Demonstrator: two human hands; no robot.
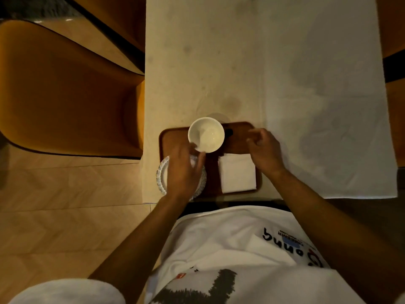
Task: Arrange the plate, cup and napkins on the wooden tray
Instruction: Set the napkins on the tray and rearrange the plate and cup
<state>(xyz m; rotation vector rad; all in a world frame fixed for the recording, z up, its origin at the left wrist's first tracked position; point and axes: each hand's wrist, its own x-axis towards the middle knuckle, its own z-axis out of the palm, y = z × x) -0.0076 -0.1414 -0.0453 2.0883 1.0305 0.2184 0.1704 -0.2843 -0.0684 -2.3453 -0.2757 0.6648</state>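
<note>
A brown wooden tray (235,137) lies at the near edge of the table. A white cup (206,134) is above its far left part, and my left hand (183,170) grips the cup's near rim. Under that hand a white plate (161,177) with a patterned rim sits on the tray's near left corner, mostly hidden. White folded napkins (237,174) lie on the tray's near right part. My right hand (264,151) hovers over the tray's right side, fingers loosely curled and holding nothing.
The table is covered by a cream cloth (241,62) with faint stains. An orange moulded chair (65,88) stands to the left on the wooden floor (65,216). My white printed shirt (230,249) fills the near foreground.
</note>
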